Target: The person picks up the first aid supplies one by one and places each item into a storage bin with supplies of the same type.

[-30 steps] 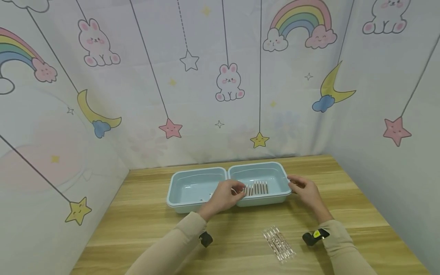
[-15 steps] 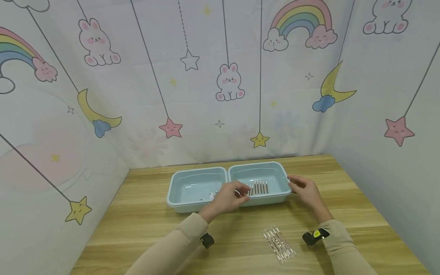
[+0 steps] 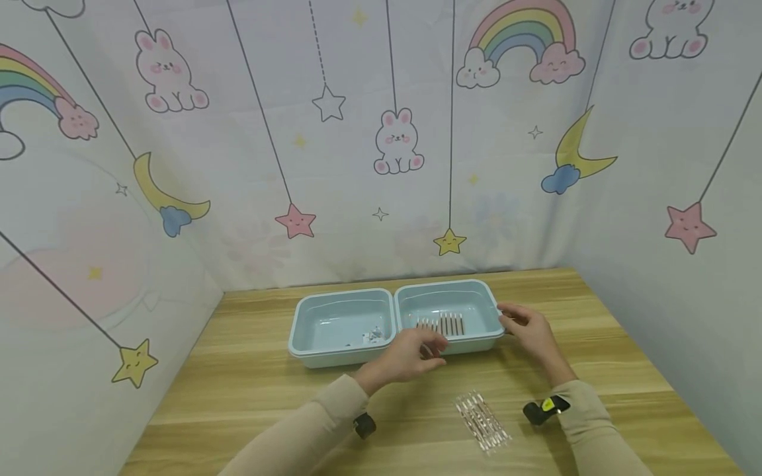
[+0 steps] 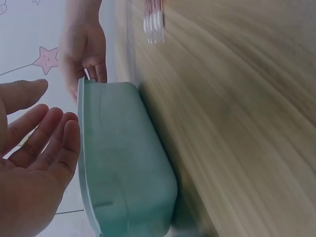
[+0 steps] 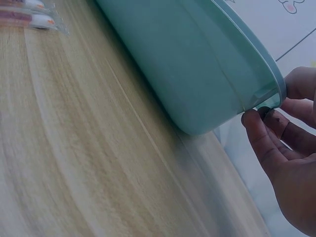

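Note:
My left hand [image 3: 406, 357] hovers at the front rim of the right light-blue bin [image 3: 488, 307]. Its fingers are loosely bent and hold nothing; the left wrist view shows the empty palm [image 4: 34, 182] beside the bin wall. With thumb and fingers, my right hand [image 3: 532, 334] grips the bin's right end at the rim. Inside that bin, several brown cotton swabs [image 3: 451, 324] with white tips lie in a row, the front ones partly behind my left hand. A clear packet of wrapped brown cotton swabs [image 3: 481, 422] lies on the table nearer to me.
A second light-blue bin [image 3: 306, 317] stands against the first on the left, with small whitish scraps [image 3: 375, 335] in its front right corner. Both rest on a wood-grain table [image 3: 238, 396]. A printed curtain [image 3: 345, 172] hangs behind and at the sides.
My left hand has drawn back from the swabs toward me and slightly right, over the bin's front rim, uncovering more swabs and the scraps. The right hand has stayed at the bin's end.

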The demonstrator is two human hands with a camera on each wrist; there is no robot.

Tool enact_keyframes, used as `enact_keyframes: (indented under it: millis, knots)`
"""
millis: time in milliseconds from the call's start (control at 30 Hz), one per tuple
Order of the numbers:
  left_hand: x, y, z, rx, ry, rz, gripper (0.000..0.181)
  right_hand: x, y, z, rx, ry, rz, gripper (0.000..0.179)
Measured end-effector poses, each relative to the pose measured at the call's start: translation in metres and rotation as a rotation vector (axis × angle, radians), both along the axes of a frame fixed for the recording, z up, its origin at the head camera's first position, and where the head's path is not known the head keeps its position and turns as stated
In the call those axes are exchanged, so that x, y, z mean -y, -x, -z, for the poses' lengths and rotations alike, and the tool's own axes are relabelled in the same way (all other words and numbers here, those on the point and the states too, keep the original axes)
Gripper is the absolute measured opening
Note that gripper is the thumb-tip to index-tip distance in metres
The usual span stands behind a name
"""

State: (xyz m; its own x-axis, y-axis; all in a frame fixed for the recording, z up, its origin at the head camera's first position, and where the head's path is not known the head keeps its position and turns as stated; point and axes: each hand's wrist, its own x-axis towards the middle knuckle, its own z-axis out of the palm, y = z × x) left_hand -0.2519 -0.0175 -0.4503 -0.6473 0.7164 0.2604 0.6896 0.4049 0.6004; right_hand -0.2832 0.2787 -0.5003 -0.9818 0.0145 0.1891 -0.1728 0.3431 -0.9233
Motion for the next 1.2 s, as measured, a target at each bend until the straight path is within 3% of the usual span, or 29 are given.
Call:
enact_keyframes:
  millis: [233, 400, 833, 1200]
  knots:
    - [-0.008, -0.004, 0.008, -0.096, 0.052, 0.041, 0.03, 0.005, -0.009, -0.015, -0.003, 0.014, -0.009, 0.038]
    - [-0.013, -0.007, 0.015, -0.085, 0.072, 0.103, 0.033, 0.0, 0.0, -0.001, -0.012, 0.002, -0.002, 0.041]
    - [-0.025, -0.014, 0.026, -0.117, 0.141, 0.301, 0.04, -0.001, 0.002, 0.003, -0.024, -0.005, -0.003, 0.04]
    - [-0.03, -0.018, 0.029, -0.167, 0.263, 0.341, 0.046, -0.002, 0.001, 0.003, -0.022, -0.004, -0.001, 0.042]
